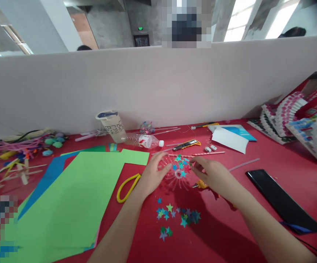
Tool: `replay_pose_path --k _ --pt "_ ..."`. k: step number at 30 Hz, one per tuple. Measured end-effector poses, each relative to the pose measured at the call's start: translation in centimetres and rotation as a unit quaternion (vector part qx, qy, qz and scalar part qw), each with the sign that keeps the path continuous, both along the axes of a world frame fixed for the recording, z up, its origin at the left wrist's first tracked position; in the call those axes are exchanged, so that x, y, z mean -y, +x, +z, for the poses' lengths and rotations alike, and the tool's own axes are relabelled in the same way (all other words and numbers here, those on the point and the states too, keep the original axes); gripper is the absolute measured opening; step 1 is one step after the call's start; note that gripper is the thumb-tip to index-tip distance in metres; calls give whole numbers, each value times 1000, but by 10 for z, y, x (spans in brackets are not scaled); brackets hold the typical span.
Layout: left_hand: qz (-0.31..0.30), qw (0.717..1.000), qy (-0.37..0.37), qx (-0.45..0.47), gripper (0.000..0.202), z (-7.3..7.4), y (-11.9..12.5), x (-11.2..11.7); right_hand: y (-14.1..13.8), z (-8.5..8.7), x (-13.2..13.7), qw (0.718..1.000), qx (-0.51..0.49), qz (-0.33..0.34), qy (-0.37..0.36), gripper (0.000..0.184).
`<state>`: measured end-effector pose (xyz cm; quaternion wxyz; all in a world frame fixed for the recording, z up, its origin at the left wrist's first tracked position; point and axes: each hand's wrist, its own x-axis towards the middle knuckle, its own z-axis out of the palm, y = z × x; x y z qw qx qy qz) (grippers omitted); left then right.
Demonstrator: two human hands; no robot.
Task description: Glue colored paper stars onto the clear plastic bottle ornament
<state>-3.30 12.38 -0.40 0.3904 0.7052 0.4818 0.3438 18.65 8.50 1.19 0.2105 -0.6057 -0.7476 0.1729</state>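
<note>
A clear plastic piece with a ring-shaped middle and cut strips fanning outward (pixel 179 184) lies between my hands. Several blue, green and red stars (pixel 180 165) rest on its upper part. My left hand (pixel 154 174) curves beside its left edge, thumb and fingers apart; whether it touches the plastic is unclear. On the other side, my right hand (pixel 210 170) has its fingertips drawn together by the stars, with a small green star (pixel 190 165) seemingly at their tips. Closer to me lie loose stars (pixel 184 215) in small clusters. An orange-handled tool (pixel 201 184) is partly hidden below my right hand.
Green paper sheets (pixel 73 197) and a yellow loop (pixel 124 193) lie left. Behind stand a paper cup (pixel 111 126) and a lying plastic bottle (pixel 144 140), with a utility knife (pixel 187 144) nearby. A black phone-like slab (pixel 281 199) lies right. A white partition (pixel 147 84) bounds the back.
</note>
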Motion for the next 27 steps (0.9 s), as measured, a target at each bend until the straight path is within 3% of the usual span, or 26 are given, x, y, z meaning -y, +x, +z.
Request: replay_pose_path --k 6,9,12,15,18,27 --pt "49 996 -27 -70 48 0 4 6 0 -7 -7 998 -51 32 20 20" --pt "59 991 31 -119 43 3 3 7 4 -5 -6 996 -69 36 35 22" --pt "49 988 90 -117 41 3 4 7 8 1 -2 988 -89 36 122 20" --pt "14 992 64 -106 43 0 9 8 10 7 4 972 -54 116 196 12" --pt "-3 994 43 -99 39 -3 14 9 10 9 7 959 9 192 208 13" --pt "-6 994 47 -96 34 -4 17 8 22 7 -1 958 53 182 215 20"
